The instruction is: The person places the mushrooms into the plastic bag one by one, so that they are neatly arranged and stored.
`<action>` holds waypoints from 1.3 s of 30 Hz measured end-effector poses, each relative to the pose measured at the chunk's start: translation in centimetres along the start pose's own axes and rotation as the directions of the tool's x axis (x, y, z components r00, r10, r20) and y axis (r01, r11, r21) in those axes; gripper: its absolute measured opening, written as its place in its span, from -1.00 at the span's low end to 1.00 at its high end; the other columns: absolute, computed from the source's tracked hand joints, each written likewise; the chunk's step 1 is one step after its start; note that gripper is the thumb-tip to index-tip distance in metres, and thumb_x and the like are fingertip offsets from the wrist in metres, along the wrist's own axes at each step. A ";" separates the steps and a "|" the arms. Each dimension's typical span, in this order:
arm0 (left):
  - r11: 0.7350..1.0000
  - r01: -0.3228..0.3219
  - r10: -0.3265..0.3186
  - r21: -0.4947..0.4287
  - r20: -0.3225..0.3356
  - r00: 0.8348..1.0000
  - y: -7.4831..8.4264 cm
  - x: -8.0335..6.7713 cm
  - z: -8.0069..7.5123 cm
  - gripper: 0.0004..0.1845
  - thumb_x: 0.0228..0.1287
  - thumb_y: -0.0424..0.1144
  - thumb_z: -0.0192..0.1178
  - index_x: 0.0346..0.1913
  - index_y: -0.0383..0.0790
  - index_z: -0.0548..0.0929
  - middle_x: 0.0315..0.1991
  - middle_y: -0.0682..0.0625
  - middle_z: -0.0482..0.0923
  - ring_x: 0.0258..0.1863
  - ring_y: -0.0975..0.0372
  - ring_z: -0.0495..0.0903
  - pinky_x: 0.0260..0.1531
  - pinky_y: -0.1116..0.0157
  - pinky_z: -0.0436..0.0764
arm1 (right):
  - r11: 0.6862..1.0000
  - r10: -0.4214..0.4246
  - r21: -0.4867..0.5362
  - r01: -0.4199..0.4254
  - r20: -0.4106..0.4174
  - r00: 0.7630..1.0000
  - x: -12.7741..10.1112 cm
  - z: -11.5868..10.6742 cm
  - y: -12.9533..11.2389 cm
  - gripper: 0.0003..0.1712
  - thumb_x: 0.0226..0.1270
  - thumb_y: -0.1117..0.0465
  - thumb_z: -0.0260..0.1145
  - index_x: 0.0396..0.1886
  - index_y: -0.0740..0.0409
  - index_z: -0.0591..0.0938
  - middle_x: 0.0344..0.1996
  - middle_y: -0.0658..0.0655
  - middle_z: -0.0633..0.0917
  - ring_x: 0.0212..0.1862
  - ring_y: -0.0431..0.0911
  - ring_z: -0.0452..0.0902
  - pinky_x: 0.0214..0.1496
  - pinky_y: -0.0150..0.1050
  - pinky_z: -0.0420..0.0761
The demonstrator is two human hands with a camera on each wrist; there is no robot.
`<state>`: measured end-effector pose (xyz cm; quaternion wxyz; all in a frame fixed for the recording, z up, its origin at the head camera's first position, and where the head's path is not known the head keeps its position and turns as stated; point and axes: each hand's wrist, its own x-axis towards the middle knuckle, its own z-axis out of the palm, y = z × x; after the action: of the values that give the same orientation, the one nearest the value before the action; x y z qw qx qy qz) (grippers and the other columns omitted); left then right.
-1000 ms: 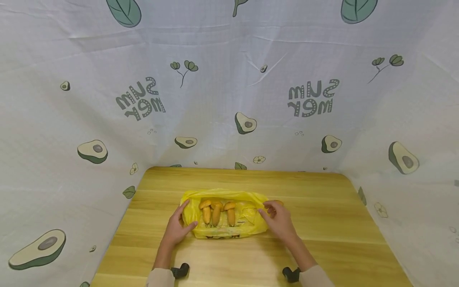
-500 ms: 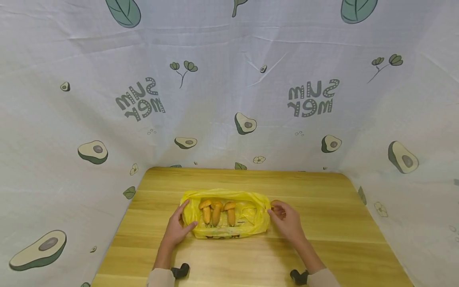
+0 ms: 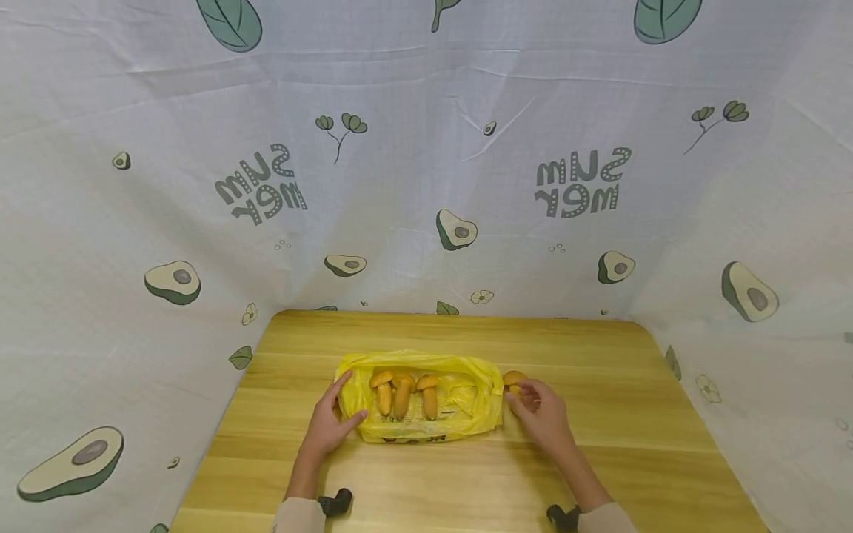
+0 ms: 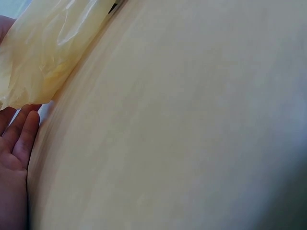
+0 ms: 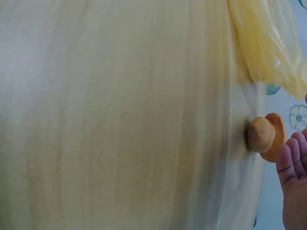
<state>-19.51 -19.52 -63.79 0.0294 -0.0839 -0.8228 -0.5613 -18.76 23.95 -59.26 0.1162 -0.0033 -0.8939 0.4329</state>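
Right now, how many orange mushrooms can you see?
4: three orange mushrooms lie on the yellow plastic bag; one sits by the right hand. Others may be hidden.

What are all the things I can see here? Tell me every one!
Mushrooms in the bag: three, orange-brown, lying side by side inside the yellow bag.
Loose mushroom: one, orange-brown, on the table just right of the bag, at the right hand's fingertips.
Plastic bag: one, yellow, mid-table, lying open.
Table: one, light wood.
Cloth backdrop: one, white with green avocados and leaves, behind and beside the table.
Left hand: one, resting against the bag's left end.
Right hand: one, reaching to the loose mushroom; whether it grips it is unclear.
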 end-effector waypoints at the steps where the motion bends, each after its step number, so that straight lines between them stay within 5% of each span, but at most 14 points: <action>1: 1.000 0.000 0.000 0.000 0.001 1.000 0.0 0.0 0.0 -0.07 0.26 -0.13 0.46 0.62 -0.04 0.22 0.61 -0.27 0.13 0.56 -0.23 0.16 0.44 -0.29 0.26 | 1.000 0.002 -0.001 -0.002 0.000 1.000 0.0 0.0 0.1 -0.54 0.36 0.06 0.48 0.07 0.31 0.68 -0.15 0.21 0.74 -0.12 0.01 0.64 -0.13 -0.32 0.68; 14: 1.000 0.009 -0.009 -0.007 -0.006 1.000 0.1 0.0 0.1 -0.07 0.24 -0.17 0.46 0.61 -0.07 0.23 0.59 -0.27 0.17 0.52 -0.17 0.29 0.43 -0.23 0.32 | 0.997 0.066 -0.037 -0.067 -0.025 0.998 -0.3 0.7 2.2 -0.44 0.31 0.08 0.51 0.16 0.35 0.62 -0.01 0.32 0.71 -0.08 0.10 0.66 -0.11 -0.23 0.65; 26: 1.000 -0.005 0.005 0.021 -0.019 1.000 0.0 0.1 0.1 -0.07 0.23 -0.19 0.46 0.61 -0.09 0.23 0.58 -0.31 0.17 0.53 -0.22 0.24 0.43 -0.25 0.30 | 0.985 0.161 -0.072 -0.159 0.032 0.986 0.4 1.6 2.1 -0.32 0.34 0.07 0.45 0.27 0.44 0.51 0.09 0.41 0.63 0.07 0.18 0.59 0.13 0.04 0.61; 34: 1.000 0.001 0.000 0.018 -0.028 1.000 -0.1 0.0 0.1 -0.08 0.25 -0.18 0.45 0.61 -0.08 0.24 0.59 -0.31 0.16 0.55 -0.25 0.19 0.43 -0.29 0.27 | 0.981 0.174 -0.086 -0.172 0.013 0.985 0.5 2.0 2.3 -0.33 0.31 0.06 0.46 0.25 0.43 0.55 0.02 0.38 0.65 0.02 0.17 0.62 0.08 0.02 0.64; 39: 1.000 0.022 -0.022 0.014 -0.023 0.999 0.0 -0.1 0.1 -0.07 0.22 -0.18 0.46 0.61 -0.05 0.24 0.60 -0.29 0.14 0.56 -0.23 0.18 0.45 -0.28 0.26 | 0.978 0.194 -0.073 -0.196 -0.027 0.981 0.5 2.1 2.7 -0.38 0.29 0.08 0.49 0.22 0.36 0.61 -0.02 0.33 0.70 -0.04 0.10 0.64 -0.07 -0.22 0.63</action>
<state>-19.46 -19.46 -63.85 0.0333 -0.0681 -0.8272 -0.5568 -19.91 24.09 -62.54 0.0818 -0.0995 -0.9039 0.4079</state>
